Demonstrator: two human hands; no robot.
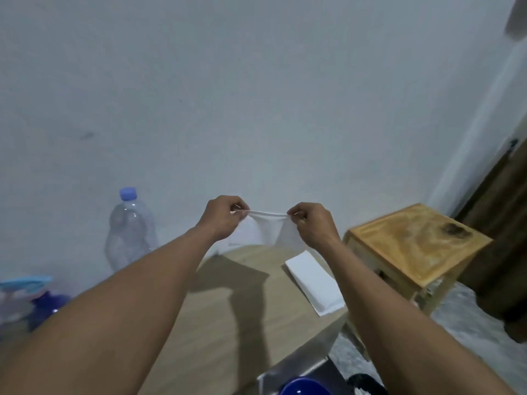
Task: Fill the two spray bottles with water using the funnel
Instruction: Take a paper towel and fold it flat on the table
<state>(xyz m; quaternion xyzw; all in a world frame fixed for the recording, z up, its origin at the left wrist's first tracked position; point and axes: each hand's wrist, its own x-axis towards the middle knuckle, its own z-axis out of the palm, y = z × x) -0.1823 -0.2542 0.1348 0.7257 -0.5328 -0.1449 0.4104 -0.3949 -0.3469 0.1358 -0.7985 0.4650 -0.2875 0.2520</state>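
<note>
Both my arms reach out over the light wooden table (228, 323). My left hand (222, 218) and my right hand (312, 225) each pinch one top corner of a white tissue (269, 228), which hangs stretched between them above the table's far edge. A large clear water bottle (129, 232) with a pale blue cap stands upright at the left, by the wall. A blue object (47, 307) lies at the far left edge, partly hidden by my left arm. No funnel or spray bottle is plainly in view.
A folded white tissue (313, 282) lies on the table's right side. A small wooden stool (416, 246) stands to the right of the table. A blue rounded object (303, 387) shows at the bottom edge. The white wall is close behind.
</note>
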